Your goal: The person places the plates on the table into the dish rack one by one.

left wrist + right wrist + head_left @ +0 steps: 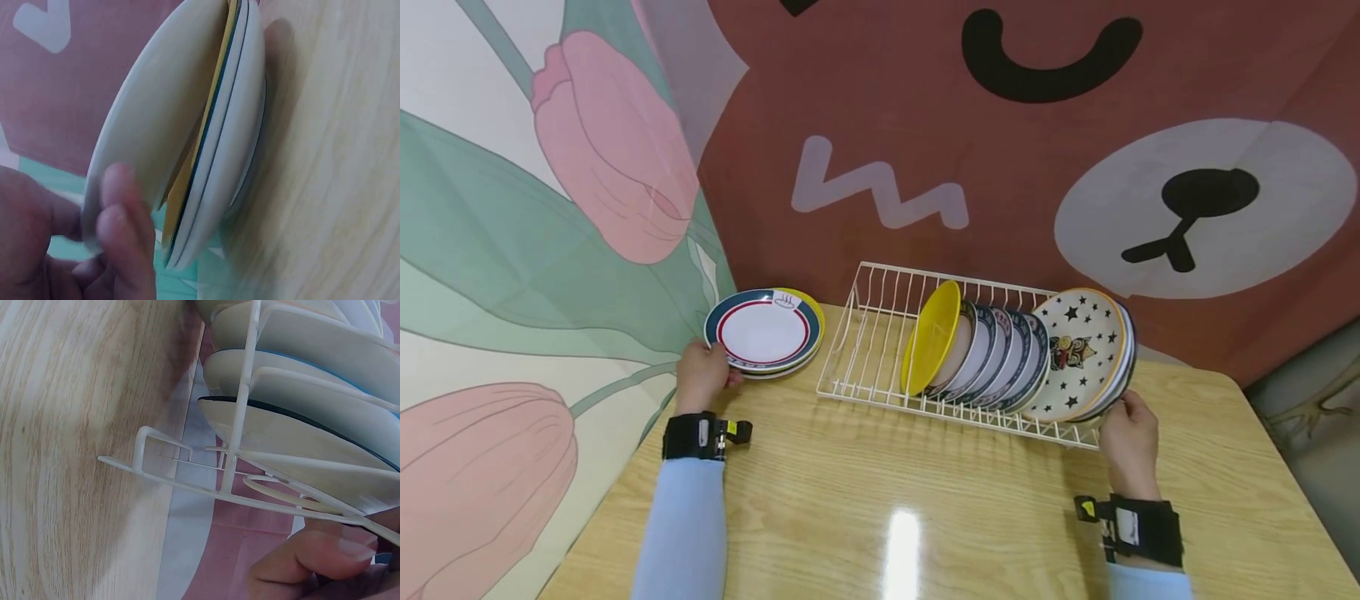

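My left hand [700,377] pinches the rim of a white plate with a blue border and red ring [766,332], the top one of a small stack. In the left wrist view this plate [150,100] tilts up from the plates below [219,137], one with a yellow rim. At the right end of a white wire dish rack [868,350], my right hand [1131,437] grips the end wire, its fingers [312,553] curled beside the lowest wires. Right above it leans a star-patterned plate [1078,354] with other plates behind it.
In the rack stand a yellow plate [936,337] and several blue-rimmed plates [1022,358], upright in a row. The rack's left slots hold nothing. Under everything is a wooden table [820,500], with a printed cloth [887,100] hanging behind.
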Demonstrator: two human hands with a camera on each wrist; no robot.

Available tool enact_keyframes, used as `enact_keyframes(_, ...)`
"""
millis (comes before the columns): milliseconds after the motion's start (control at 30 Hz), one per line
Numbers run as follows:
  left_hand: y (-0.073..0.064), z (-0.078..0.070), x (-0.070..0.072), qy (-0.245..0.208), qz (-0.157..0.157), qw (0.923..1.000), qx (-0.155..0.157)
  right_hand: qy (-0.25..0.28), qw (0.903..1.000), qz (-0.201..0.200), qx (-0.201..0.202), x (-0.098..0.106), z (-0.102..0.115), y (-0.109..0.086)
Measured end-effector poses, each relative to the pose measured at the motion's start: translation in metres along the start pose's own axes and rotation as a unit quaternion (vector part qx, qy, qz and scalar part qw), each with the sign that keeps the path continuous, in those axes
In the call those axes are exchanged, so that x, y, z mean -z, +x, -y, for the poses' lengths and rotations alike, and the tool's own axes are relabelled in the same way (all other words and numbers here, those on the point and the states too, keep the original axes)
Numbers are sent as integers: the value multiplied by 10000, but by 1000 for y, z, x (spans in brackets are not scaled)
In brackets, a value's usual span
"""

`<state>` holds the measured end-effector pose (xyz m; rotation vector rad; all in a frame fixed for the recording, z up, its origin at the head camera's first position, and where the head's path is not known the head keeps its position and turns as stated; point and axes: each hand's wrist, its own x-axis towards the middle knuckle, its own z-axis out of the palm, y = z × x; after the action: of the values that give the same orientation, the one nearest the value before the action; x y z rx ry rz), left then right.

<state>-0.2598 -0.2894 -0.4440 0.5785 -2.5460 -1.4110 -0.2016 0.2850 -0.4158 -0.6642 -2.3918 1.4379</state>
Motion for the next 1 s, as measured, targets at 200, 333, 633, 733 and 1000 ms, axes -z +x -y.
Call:
enact_keyframes(200, -2, -6, -6, -658, 24, 9978, 92, -9, 10000, -23, -22, 0, -1, 0)
enact_keyframes(333, -3, -7, -7, -451, -369, 9983, 86, 3, 10000, 0, -48, -1, -1, 0)
enact_keyframes(633, -9, -34, 1, -757, -957, 9922, -273, 36, 10000, -5, -35, 0, 1, 0)
enact_keyframes(733, -16, -49, 3, -1053, -929, 9886, -549, 38, 10000, -8, -22, 0, 1, 1)
enact_keyframes(1000, -50, -98, -2, -1335, -553, 9798, -1385, 7, 10000, -3, -65, 0, 0, 2)
